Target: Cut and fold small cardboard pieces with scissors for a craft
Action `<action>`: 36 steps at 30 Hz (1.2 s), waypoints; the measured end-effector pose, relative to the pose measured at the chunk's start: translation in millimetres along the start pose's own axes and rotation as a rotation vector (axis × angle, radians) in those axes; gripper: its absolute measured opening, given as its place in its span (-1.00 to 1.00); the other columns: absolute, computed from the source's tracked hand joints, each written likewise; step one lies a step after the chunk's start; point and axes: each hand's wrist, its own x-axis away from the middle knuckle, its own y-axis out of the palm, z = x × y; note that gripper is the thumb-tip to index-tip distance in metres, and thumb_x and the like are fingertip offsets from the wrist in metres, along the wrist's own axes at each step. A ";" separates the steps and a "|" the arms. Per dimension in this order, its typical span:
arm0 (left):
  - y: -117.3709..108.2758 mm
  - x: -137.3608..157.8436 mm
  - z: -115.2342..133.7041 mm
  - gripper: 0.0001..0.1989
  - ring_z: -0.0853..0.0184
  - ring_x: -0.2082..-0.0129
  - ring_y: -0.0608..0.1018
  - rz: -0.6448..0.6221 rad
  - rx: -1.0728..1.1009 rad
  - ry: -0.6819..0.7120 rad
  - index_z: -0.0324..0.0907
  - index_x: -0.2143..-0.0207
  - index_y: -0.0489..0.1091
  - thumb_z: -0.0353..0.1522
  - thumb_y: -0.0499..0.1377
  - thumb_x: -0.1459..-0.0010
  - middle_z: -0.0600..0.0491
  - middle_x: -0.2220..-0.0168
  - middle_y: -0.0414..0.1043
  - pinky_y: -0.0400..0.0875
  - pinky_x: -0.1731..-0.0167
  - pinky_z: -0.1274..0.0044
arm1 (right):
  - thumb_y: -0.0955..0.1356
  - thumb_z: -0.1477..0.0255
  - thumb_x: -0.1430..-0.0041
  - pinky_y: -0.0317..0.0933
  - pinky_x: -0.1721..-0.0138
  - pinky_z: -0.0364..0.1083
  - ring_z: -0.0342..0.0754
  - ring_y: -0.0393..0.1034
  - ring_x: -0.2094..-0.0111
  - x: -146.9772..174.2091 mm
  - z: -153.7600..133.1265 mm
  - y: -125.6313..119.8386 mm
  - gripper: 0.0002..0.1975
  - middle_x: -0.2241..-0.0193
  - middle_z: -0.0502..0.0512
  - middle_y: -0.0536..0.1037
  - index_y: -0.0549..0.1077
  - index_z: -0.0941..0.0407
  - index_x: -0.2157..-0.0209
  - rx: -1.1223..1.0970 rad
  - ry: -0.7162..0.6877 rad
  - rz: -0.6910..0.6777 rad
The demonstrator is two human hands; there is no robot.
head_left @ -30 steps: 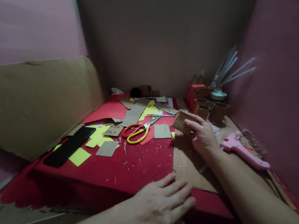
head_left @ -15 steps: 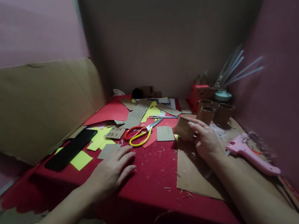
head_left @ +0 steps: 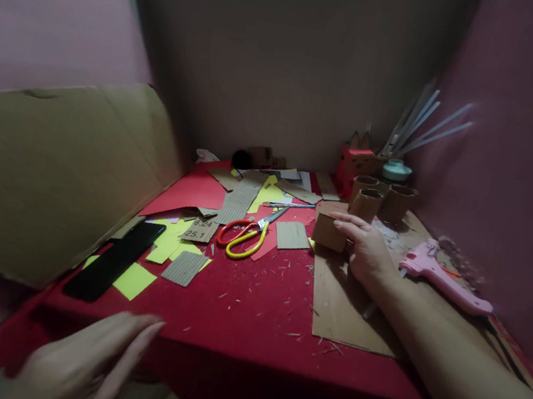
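Observation:
My right hand (head_left: 367,249) grips a small brown cardboard piece (head_left: 330,232) by its right side, thumb hidden behind. It is held over the near-left part of a larger flat cardboard sheet (head_left: 354,314). My left hand (head_left: 90,354) is at the near table edge, smeared by motion. Its thumb and finger tips come together, and whatever is between them is too small to make out. To the right of my right hand lies a pink glue gun (head_left: 446,278). Scissors (head_left: 245,236) with red and yellow handles lie left of the held piece, beside a cardboard square (head_left: 292,236).
Several cardboard tubes (head_left: 365,204) stand behind my right hand, near a red box (head_left: 354,168) and clear glue sticks (head_left: 439,129). A black phone (head_left: 115,260) lies at left among yellow paper (head_left: 136,281) and a corrugated piece (head_left: 184,269). A tall cardboard panel (head_left: 47,178) borders the left side.
My left hand has left the corrugated piece and moved down and left toward me, its fingertips drawing together. My right hand still holds the cardboard piece, now turned slightly. The view has shifted a little.

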 end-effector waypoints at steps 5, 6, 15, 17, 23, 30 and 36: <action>42.8 -71.4 32.3 -0.79 0.27 0.29 0.61 -0.169 0.148 0.081 -0.16 0.14 0.40 -0.34 -0.01 -0.30 -0.02 0.23 0.55 0.51 0.34 0.48 | 0.40 0.39 0.17 0.34 0.32 0.01 0.05 0.43 0.31 7.9 -7.0 6.0 -0.81 0.42 0.08 0.57 0.54 0.09 0.41 0.047 -0.027 0.016; 50.0 -87.2 37.4 -0.78 0.26 0.28 0.60 -0.208 0.188 0.076 -0.15 0.12 0.39 -0.34 -0.01 -0.30 -0.02 0.21 0.54 0.51 0.34 0.45 | 0.39 0.38 0.17 0.35 0.30 0.04 0.07 0.43 0.30 9.4 -8.9 7.2 -0.81 0.42 0.09 0.57 0.54 0.10 0.42 0.058 -0.035 0.017; 109.3 -194.7 67.1 -0.29 0.18 0.28 0.55 -0.349 0.646 -0.098 -0.19 -0.21 0.03 -0.16 0.22 -0.10 -0.21 -0.01 0.34 0.46 0.20 0.25 | 0.34 0.40 0.12 0.31 0.06 0.09 0.12 0.41 0.06 26.8 -37.8 16.0 -0.85 0.21 0.13 0.60 0.56 0.05 0.47 0.158 -0.130 -0.112; 123.4 -200.4 76.3 -0.23 0.04 0.10 0.49 -0.291 0.646 -0.079 -0.24 -0.23 -0.03 -0.17 0.24 -0.08 -0.23 -0.01 0.31 0.41 0.13 0.19 | 0.35 0.41 0.11 0.29 0.03 0.07 0.11 0.39 0.01 30.0 -37.3 17.6 -0.85 0.15 0.11 0.58 0.56 0.02 0.45 0.126 -0.090 -0.178; 134.5 -205.3 68.5 -0.29 0.04 -0.04 0.39 -0.255 0.740 -0.020 -0.22 -0.20 -0.01 -0.33 0.21 -0.05 -0.19 -0.06 0.25 0.36 0.01 0.20 | 0.45 0.40 0.12 0.29 0.06 0.08 0.09 0.46 0.12 25.1 -25.9 15.8 -0.49 0.13 0.11 0.55 0.48 0.03 0.03 -0.084 0.103 -0.387; 107.7 -211.7 39.2 -0.39 0.08 -0.08 0.40 -0.559 1.055 0.080 -0.13 -0.19 0.12 -0.41 0.18 -0.07 -0.11 -0.09 0.32 0.36 -0.04 0.23 | 0.51 0.48 0.15 0.28 0.14 0.02 0.02 0.38 0.14 15.8 -21.7 8.6 -0.18 0.10 0.10 0.44 0.22 -0.03 -0.17 0.203 -0.007 -0.652; 116.2 -202.0 26.2 -0.33 0.09 -0.16 0.35 -0.692 1.299 -0.009 -0.03 -0.22 0.07 -0.45 0.20 -0.08 -0.10 -0.20 0.22 0.31 -0.11 0.21 | 0.53 0.50 0.22 0.30 0.18 0.00 -0.01 0.37 0.19 18.1 -15.7 12.1 -0.43 0.15 0.09 0.44 0.34 0.08 0.12 0.200 0.049 -0.588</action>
